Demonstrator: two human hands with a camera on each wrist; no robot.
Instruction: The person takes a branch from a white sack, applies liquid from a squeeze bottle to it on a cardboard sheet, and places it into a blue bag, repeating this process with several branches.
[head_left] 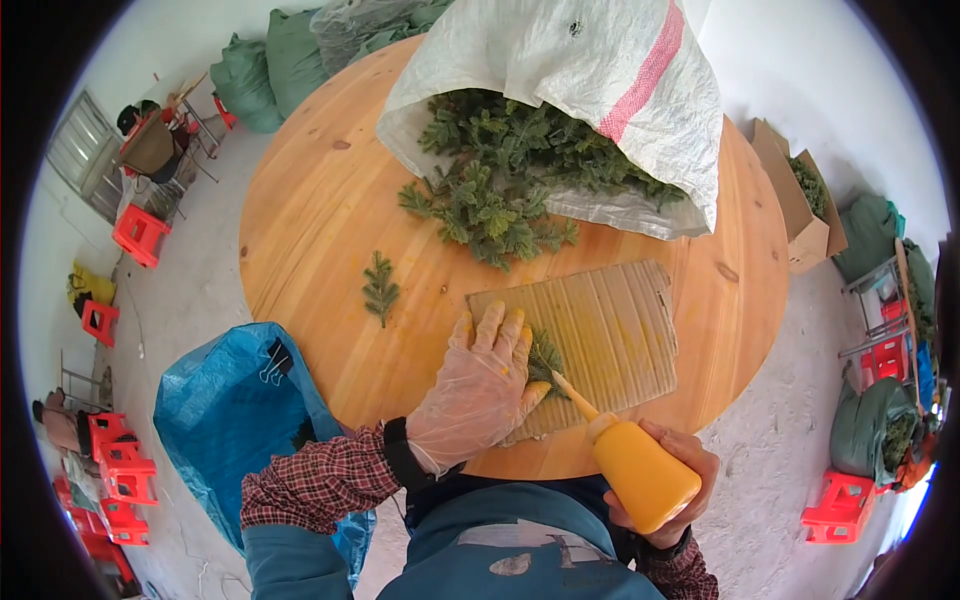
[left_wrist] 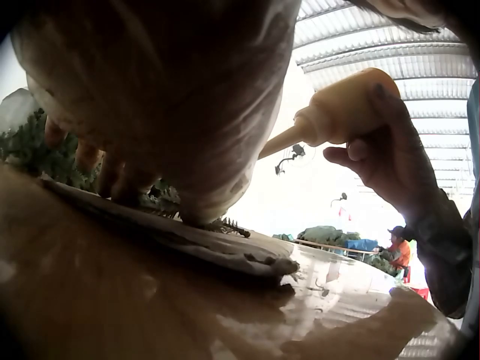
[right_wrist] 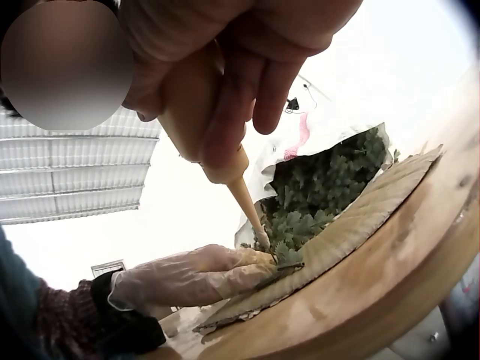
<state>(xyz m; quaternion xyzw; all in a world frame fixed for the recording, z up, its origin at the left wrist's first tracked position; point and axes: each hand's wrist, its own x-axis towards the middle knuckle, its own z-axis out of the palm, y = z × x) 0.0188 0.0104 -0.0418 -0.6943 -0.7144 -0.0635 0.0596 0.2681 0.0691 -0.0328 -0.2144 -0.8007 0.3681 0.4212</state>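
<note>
Sprig of green needles [head_left: 543,358] lies on ridged cardboard [head_left: 625,330], atop the round wooden tabletop [head_left: 320,220]. Gloved left hand [head_left: 472,392], fingers extended, presses it down. Bare right hand [head_left: 700,485] grips a yellow squeeze bottle [head_left: 645,478], tilted, nozzle at the sprig. Second sprig [head_left: 380,288] left of the cardboard; beyond, branches [head_left: 500,200] spill from a white sack [head_left: 550,50].

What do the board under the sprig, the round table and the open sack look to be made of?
Board: corrugated cardboard, matt brown, ridged.
Table: light wood, probably pine from its grain and knots, with a slight sheen, perhaps varnish.
Sack: likely woven plastic, whitish, creased, faintly shiny, with a pink stripe.
</note>
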